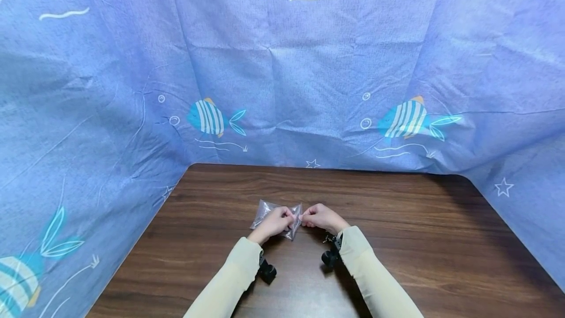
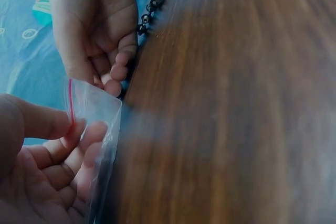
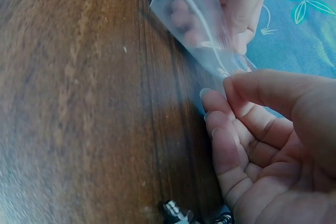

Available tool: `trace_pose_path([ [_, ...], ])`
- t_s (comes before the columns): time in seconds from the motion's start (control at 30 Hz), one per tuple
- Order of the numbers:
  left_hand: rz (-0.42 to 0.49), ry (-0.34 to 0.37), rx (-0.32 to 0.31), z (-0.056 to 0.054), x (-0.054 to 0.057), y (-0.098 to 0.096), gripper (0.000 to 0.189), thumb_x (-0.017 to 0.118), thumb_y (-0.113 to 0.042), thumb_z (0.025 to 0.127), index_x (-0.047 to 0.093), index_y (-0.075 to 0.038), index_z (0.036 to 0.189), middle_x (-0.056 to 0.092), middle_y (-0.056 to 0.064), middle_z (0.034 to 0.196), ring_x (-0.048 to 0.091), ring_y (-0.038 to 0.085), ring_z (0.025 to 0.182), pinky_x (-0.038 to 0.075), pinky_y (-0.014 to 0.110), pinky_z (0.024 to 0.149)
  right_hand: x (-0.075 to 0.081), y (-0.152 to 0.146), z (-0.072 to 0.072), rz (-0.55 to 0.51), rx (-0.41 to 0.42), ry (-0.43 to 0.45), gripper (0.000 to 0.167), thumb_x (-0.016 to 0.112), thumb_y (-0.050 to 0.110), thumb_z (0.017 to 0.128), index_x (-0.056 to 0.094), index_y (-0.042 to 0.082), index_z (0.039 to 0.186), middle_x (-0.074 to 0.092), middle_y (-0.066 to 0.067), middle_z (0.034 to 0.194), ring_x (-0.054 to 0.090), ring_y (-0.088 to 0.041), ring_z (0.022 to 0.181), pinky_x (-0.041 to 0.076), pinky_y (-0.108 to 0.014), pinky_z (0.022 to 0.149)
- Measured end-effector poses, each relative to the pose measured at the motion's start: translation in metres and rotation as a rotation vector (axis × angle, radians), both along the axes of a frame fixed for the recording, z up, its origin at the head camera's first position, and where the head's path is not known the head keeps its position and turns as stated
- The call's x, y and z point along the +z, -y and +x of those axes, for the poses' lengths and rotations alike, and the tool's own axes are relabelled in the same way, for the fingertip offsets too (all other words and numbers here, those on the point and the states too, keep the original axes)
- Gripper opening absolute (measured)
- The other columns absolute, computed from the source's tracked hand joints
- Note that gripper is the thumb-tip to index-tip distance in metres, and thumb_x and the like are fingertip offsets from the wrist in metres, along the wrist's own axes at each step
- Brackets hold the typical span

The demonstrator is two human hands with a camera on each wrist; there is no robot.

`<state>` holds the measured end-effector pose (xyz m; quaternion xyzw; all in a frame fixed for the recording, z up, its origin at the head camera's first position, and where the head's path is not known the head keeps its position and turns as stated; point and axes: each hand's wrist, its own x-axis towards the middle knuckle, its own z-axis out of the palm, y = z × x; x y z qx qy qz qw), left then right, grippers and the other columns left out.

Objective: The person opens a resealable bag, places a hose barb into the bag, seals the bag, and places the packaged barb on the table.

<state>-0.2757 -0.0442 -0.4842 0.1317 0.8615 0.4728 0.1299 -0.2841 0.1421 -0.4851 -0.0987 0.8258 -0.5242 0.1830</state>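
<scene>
A clear plastic zip bag [image 1: 264, 212] is held a little above the table between both hands. My left hand [image 1: 275, 221] pinches it between thumb and forefinger, right by the red zip line [image 2: 71, 98] that shows in the left wrist view. My right hand [image 1: 323, 218] pinches the bag's edge at the mouth end with thumb and index finger; its other fingers curl loosely below. In the right wrist view the see-through bag [image 3: 197, 17] stretches between the two hands, with left fingers visible through it. Whether the zip is parted cannot be told.
The dark wood table [image 1: 419, 239] reaches out on all sides of the hands. A blue fish-print cloth [image 1: 309, 77] hangs behind and beside it. Black wrist cameras [image 1: 267, 271] sit under both forearms, and a dark beaded chain [image 2: 152, 10] hangs at the right wrist.
</scene>
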Motion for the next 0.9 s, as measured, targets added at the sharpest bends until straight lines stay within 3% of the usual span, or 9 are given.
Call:
trace_pose_path([
  [0.4, 0.019, -0.074, -0.080, 0.001, 0.006, 0.011, 0.020, 0.054, -0.011, 0.096, 0.057, 0.002, 0.081, 0.063, 0.011, 0.071, 0.054, 0.012, 0.062, 0.045, 0.022, 0.058, -0.002, 0.001, 0.002, -0.015, -0.004, 0.002, 0.018, 0.063, 0.010, 0.089, 0.067, -0.005, 0.082, 0.058, 0.005, 0.066, 0.046, -0.006, 0.060, 0.036, -0.020, 0.057],
  [0.7, -0.047, -0.172, -0.067, -0.008, 0.002, 0.024, 0.021, 0.056, -0.016, 0.095, 0.058, -0.003, 0.079, 0.053, 0.000, 0.069, 0.044, 0.009, 0.059, 0.036, 0.021, 0.055, 0.000, 0.001, 0.001, -0.014, 0.011, -0.003, 0.018, 0.063, 0.010, 0.087, 0.067, -0.006, 0.079, 0.055, 0.006, 0.062, 0.045, -0.005, 0.059, 0.036, -0.019, 0.057],
  [0.9, -0.072, -0.180, -0.059, -0.010, 0.004, 0.032, 0.020, 0.058, -0.019, 0.094, 0.060, -0.005, 0.080, 0.051, -0.003, 0.071, 0.044, 0.010, 0.061, 0.037, 0.022, 0.056, 0.000, 0.001, -0.001, -0.016, 0.023, -0.011, 0.018, 0.064, 0.011, 0.087, 0.066, -0.005, 0.078, 0.057, 0.006, 0.063, 0.047, -0.005, 0.060, 0.038, -0.019, 0.057],
])
